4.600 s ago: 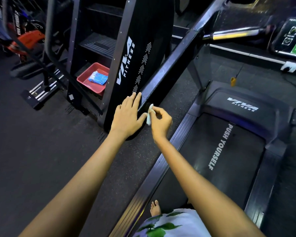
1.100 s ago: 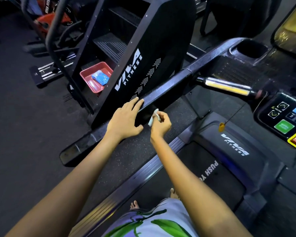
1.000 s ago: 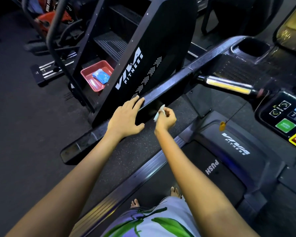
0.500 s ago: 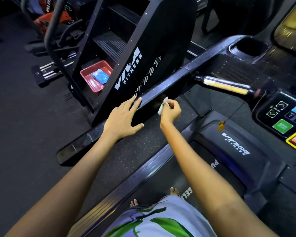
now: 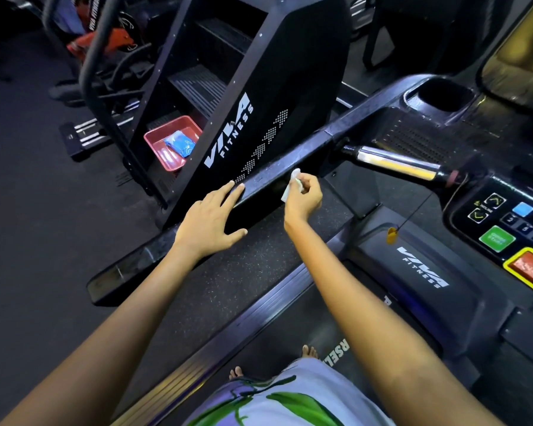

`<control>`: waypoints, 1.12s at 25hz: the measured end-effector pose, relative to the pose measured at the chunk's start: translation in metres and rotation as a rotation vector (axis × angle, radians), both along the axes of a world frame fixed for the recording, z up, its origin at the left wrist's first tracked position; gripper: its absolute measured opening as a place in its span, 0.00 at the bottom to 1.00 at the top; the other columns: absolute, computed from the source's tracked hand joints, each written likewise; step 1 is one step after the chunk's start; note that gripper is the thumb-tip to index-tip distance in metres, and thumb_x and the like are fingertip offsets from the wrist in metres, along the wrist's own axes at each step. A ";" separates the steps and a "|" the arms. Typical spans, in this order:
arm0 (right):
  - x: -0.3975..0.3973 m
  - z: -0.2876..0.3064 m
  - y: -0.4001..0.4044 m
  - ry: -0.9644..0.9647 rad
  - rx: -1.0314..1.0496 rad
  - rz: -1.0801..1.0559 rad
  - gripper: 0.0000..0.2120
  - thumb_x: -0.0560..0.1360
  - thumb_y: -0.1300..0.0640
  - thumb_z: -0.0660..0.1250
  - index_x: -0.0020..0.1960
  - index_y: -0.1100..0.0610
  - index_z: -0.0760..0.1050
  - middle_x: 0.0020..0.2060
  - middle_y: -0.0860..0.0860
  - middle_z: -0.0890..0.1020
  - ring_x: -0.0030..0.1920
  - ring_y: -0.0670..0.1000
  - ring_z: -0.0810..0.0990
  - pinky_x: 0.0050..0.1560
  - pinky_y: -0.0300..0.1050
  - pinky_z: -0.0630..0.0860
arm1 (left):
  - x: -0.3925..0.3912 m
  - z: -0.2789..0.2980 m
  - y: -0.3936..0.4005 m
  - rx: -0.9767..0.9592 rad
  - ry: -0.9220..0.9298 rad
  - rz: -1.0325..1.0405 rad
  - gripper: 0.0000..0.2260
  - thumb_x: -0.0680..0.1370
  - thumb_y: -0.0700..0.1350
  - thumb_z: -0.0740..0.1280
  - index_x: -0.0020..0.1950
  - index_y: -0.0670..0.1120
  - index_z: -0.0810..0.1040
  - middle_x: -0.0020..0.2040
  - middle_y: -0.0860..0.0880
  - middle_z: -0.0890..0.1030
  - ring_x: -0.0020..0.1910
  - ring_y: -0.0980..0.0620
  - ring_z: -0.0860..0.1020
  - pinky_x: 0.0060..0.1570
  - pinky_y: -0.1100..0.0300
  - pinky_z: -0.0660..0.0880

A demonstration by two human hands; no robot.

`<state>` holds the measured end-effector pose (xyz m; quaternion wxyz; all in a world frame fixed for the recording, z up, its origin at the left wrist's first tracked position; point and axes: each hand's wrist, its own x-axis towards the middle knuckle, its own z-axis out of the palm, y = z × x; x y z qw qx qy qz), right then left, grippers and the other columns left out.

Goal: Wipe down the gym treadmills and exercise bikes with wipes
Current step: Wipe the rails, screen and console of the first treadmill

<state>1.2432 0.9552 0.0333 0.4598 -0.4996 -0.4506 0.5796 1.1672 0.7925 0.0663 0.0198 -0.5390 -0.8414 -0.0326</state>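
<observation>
I stand on a black treadmill (image 5: 422, 275) whose left handrail (image 5: 293, 161) runs diagonally up to the console. My left hand (image 5: 211, 221) lies flat on the rail, fingers spread, holding nothing. My right hand (image 5: 303, 196) pinches a small white wipe (image 5: 290, 187) against the inner side of the rail, just right of the left hand. The wipe's lower end hangs free below the fingers.
A black stair-climber machine (image 5: 253, 96) stands to the left of the rail. On its low step sits a red tray (image 5: 163, 149) with a blue wipe packet (image 5: 180, 142). The console buttons (image 5: 497, 238), chrome grip (image 5: 394, 162) and cup holder (image 5: 440, 96) are at right. Bikes stand at far left.
My right hand has slid the wipe up along the rail toward the console. The left hand has stayed flat on the rail.
</observation>
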 end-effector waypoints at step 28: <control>-0.001 0.013 0.081 -0.017 -0.054 -0.072 0.09 0.73 0.67 0.64 0.37 0.55 0.72 0.35 0.48 0.75 0.37 0.48 0.72 0.34 0.34 0.67 | 0.011 0.000 0.088 0.101 -0.053 0.058 0.38 0.72 0.60 0.68 0.76 0.45 0.59 0.74 0.45 0.64 0.70 0.46 0.66 0.63 0.49 0.69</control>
